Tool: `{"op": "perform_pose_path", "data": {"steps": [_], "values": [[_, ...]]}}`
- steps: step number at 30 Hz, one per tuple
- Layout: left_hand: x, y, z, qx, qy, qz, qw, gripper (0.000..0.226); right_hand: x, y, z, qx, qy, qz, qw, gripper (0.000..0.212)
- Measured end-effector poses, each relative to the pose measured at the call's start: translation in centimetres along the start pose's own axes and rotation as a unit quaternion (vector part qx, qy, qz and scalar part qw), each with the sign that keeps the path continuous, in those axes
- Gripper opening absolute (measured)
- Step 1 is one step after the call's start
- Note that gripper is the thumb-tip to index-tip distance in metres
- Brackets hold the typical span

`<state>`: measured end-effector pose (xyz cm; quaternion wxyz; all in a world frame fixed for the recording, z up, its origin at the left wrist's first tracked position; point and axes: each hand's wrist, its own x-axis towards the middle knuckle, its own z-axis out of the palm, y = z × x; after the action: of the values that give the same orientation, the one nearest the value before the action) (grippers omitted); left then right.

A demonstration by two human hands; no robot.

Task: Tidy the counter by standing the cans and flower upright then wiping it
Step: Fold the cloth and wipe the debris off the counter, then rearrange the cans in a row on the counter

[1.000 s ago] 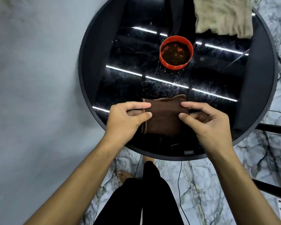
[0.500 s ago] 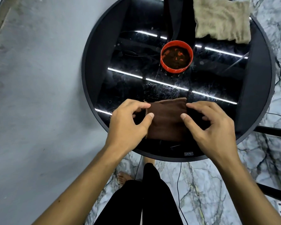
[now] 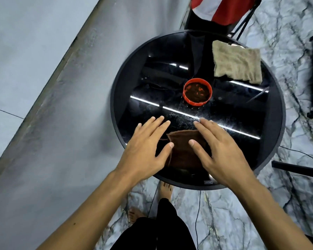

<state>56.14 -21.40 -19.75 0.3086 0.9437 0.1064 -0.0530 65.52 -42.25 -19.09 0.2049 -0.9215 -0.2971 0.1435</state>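
Folded dark-brown fabric cloth (image 3: pixel 183 150) lies nearer the person than the red round cup (image 3: pixel 197 92); left hand (image 3: pixel 146 147) and right hand (image 3: pixel 222 150) flank it, fingers spread, gripping nothing; probably light, limp; pinch an edge.

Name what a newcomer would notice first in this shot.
The left hand and right hand, fingers straight and spread, partly cover a folded dark brown cloth at the near edge of the round glossy black table. A round red plastic container with dark contents stands near the table's centre. A rumpled beige towel lies at the far right edge.
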Motion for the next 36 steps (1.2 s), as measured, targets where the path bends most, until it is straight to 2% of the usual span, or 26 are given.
{"op": "perform_pose_path", "data": {"steps": [6, 22, 36], "values": [[-1.9, -0.1, -3.8, -0.001, 0.021, -0.006, 1.000, 0.063, 1.2, -4.1, -1.7, -0.055, -0.008, -0.075, 0.996, 0.065], [-10.9, -1.6, -15.0, 0.017, 0.178, -0.066, 0.982, 0.064, 3.5, -17.6, -4.0, -0.031, 0.020, -0.233, 0.972, 0.065], [-18.0, -8.3, -23.1, 0.035, 0.258, -0.150, 0.954, 0.067, 6.1, -31.1, -3.6, -0.025, 0.010, -0.346, 0.938, 0.067]]}}
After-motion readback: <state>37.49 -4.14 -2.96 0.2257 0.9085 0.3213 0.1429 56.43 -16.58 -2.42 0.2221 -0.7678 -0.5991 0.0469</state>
